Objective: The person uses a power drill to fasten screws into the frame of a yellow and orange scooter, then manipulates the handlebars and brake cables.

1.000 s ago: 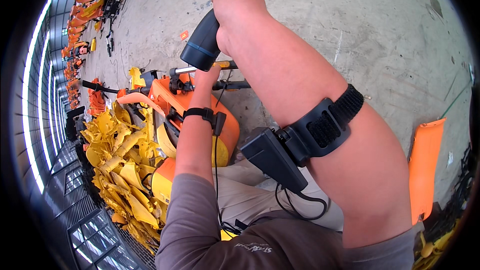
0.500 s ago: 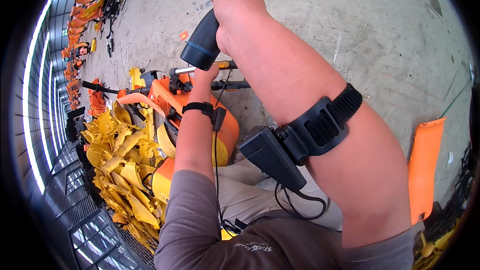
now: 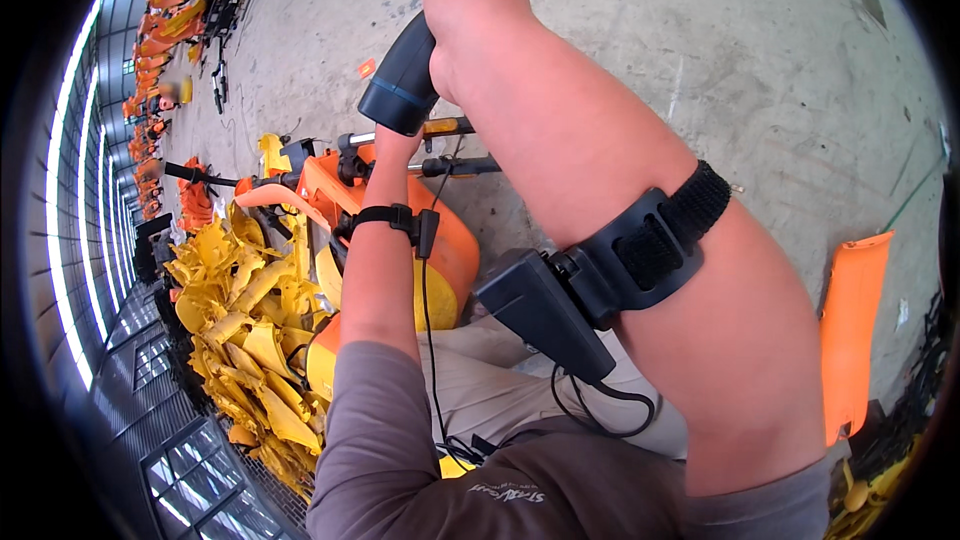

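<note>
My right hand (image 3: 468, 8) is wrapped round the grip of a black cordless power tool with blue trim (image 3: 400, 80), shaped like a drill. Its head reaches past the top of the picture and its bit is out of sight. Below the tool's base, my left hand (image 3: 397, 147) is beside the fork tubes (image 3: 452, 126) of an orange two-wheeler (image 3: 452, 245). The left fingers are hidden behind the tool's base. The two-wheeler lies at my left front, with its handlebar (image 3: 205, 176) pointing left.
A heap of broken yellow plastic panels (image 3: 265, 350) lies on my left. An orange panel (image 3: 855, 340) is at the right. Rows of orange two-wheelers (image 3: 165, 40) run along the far left of the concrete floor (image 3: 720, 50). Cables (image 3: 430, 340) hang from my arm straps.
My left forearm has shifted slightly left, and more of that hand is now behind the tool's base. My right hand and the tool have moved up slightly.
</note>
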Tool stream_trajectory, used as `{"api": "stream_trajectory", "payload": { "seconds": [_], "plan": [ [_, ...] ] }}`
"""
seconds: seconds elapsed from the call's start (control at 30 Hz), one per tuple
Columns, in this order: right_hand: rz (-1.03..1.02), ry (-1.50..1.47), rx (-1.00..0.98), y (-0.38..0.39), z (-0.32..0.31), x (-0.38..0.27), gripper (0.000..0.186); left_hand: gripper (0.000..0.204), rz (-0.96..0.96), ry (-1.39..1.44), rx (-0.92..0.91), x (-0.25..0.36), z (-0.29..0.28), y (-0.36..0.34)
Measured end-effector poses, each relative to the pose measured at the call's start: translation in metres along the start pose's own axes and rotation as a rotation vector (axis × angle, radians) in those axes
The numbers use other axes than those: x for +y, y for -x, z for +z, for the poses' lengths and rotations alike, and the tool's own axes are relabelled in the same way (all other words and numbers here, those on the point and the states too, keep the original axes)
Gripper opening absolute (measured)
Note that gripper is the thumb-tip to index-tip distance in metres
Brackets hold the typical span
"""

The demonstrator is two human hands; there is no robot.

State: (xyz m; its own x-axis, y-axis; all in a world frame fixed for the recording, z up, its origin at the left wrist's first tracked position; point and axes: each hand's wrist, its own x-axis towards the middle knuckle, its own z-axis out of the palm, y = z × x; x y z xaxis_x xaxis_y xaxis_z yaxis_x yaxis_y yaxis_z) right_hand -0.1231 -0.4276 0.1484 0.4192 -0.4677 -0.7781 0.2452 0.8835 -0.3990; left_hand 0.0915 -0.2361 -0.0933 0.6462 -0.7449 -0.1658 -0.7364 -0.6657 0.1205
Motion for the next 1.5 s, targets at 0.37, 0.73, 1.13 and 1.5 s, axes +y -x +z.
{"api": "stream_trajectory", "payload": {
  "seconds": [0.37, 0.73, 1.13, 1.5],
  "plan": [
    [-0.003, -0.026, -0.065, 0.009, 0.004, -0.001, 0.035, 0.032, 0.07, 0.108, -0.059, -0.027, -0.018, 0.025],
    [-0.084, -0.124, -0.052, 0.013, -0.004, -0.006, 0.034, 0.024, -0.366, 0.397, -0.303, -0.017, -0.045, 0.112],
    [-0.107, 0.1, -0.114, -0.018, 0.009, 0.022, 0.035, 0.132, 0.092, 1.018, 0.219, 0.047, -0.145, 0.217],
    [0.04, 0.318, -0.162, 0.012, 0.03, 0.072, 0.027, 0.144, 0.018, 1.063, 0.36, 0.093, -0.221, 0.27]
  ]
}}
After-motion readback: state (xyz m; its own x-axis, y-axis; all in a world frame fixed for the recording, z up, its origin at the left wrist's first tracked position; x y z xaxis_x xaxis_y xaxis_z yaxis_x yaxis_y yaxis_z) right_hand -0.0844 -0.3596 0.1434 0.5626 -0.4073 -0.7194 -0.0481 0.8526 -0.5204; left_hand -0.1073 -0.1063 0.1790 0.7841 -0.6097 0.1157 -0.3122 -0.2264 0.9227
